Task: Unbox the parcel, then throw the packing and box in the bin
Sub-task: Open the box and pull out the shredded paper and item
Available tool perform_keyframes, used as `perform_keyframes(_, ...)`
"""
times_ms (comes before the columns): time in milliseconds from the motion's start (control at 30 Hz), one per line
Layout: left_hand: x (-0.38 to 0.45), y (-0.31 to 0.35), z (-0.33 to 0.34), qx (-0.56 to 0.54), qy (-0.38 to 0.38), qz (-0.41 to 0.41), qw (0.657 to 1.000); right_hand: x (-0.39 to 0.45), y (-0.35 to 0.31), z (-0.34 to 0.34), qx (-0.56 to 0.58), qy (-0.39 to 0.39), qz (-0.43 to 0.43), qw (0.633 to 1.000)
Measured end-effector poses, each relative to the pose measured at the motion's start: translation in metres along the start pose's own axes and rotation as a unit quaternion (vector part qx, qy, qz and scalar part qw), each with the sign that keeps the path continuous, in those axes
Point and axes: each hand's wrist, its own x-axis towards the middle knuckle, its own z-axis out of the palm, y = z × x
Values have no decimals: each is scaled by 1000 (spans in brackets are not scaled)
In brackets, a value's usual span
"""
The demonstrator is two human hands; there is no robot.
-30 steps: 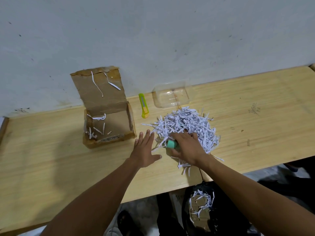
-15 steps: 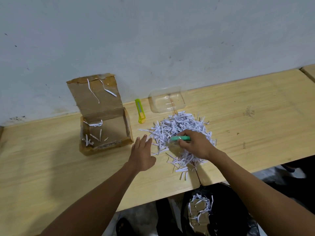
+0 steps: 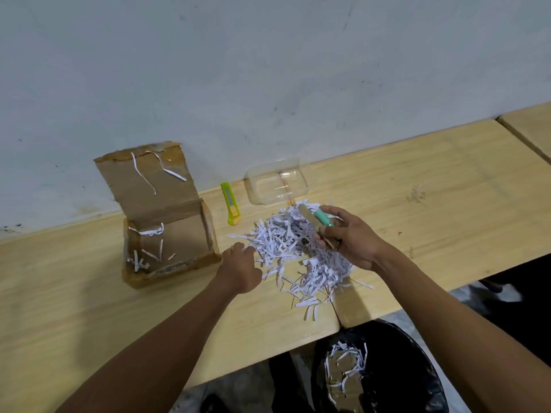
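An open cardboard box [image 3: 176, 251] stands on the wooden table [image 3: 432, 186] at the left, its lid up against the wall and a few paper strips inside. A heap of white shredded paper [image 3: 286, 248] lies to its right. My right hand [image 3: 348, 236] is raised just over the heap, shut on a small teal-capped item with a tan body [image 3: 320, 223]. My left hand [image 3: 240, 268] rests at the heap's left edge, fingers curled and touching the strips. A black-lined bin [image 3: 384, 368] with some shreds in it stands under the table's front edge.
A yellow-green utility knife [image 3: 230, 207] lies between the box and a clear plastic container [image 3: 275, 183] near the wall. A second table [image 3: 533, 129] butts on at the far right. A seam runs through the table below the heap.
My right hand has lifted the teal-capped item out of the shreds and turned it up above the heap. My left hand has slid right onto the heap's edge, fingers curling.
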Motion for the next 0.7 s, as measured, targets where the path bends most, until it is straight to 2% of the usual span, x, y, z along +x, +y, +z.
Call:
perform_keyframes(67, 2, 2, -6, 1, -35, -28, 999, 5, -6, -5, 31, 12, 9, 999)
perform_keyframes(133, 6, 1, -5, -11, -38, -36, 999, 13, -10, -13, 66, 39, 10, 997)
perform_keyframes(200, 8, -3, 2, -33, -10, -45, 998, 24, -17, -21, 89, 89, -9, 992)
perform_keyframes(367, 0, -2, 32, -60, 76, -72, 993, 47, -31, -45, 18, 258, -100, 961)
perform_keyframes(433, -2, 3, 46, -51, 66, -86, 993, 57, -28, -58, -55, 317, -114, 940)
perform_keyframes(533, 1, 6, 63, -42, 55, -97, 993, 70, -13, -78, -232, 337, -98, 907)
perform_keyframes(700, -1, 4, 80, 2, 141, -77, 987, 93, 18, -100, -467, 347, -106, 807)
